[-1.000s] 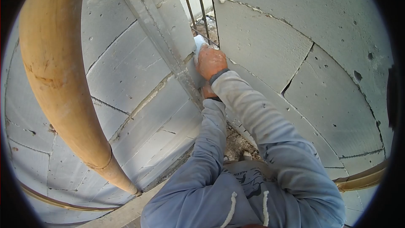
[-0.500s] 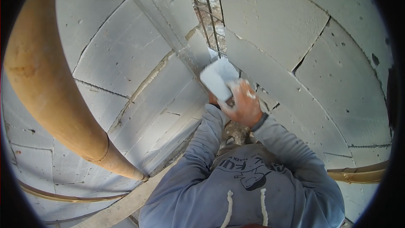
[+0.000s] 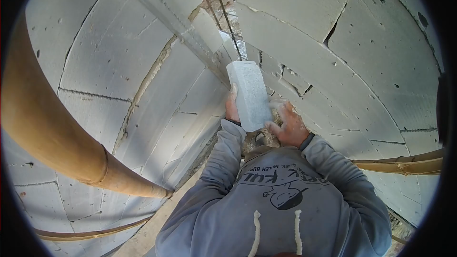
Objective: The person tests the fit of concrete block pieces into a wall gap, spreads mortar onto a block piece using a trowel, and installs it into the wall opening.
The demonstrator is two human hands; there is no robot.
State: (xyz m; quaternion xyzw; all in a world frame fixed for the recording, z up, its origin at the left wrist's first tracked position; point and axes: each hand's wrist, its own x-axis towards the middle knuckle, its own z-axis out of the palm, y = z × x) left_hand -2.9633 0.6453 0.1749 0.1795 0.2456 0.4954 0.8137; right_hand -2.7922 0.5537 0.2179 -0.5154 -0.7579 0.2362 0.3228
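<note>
A pale grey-white lightweight concrete block (image 3: 251,95) is held upright in front of my chest, its long side running away from me. My left hand (image 3: 232,103) grips its left edge, with the fingers partly hidden behind it. On the block's lower right side, my dusty right hand (image 3: 288,126) touches it with thumb and fingers curled. Just beyond the block's far end, steel reinforcing bars (image 3: 221,9) stand in a gap between the block walls.
Walls of large pale blocks rise on the left (image 3: 100,47) and right (image 3: 295,14). A thick bamboo pole (image 3: 62,133) slants across the left. Another bamboo piece (image 3: 404,164) lies along the right wall. A plank (image 3: 166,216) is below left.
The block has turned and come lower, its long face now showing fully. My right hand has shifted down to its near right edge, and my left hand now shows beside it.
</note>
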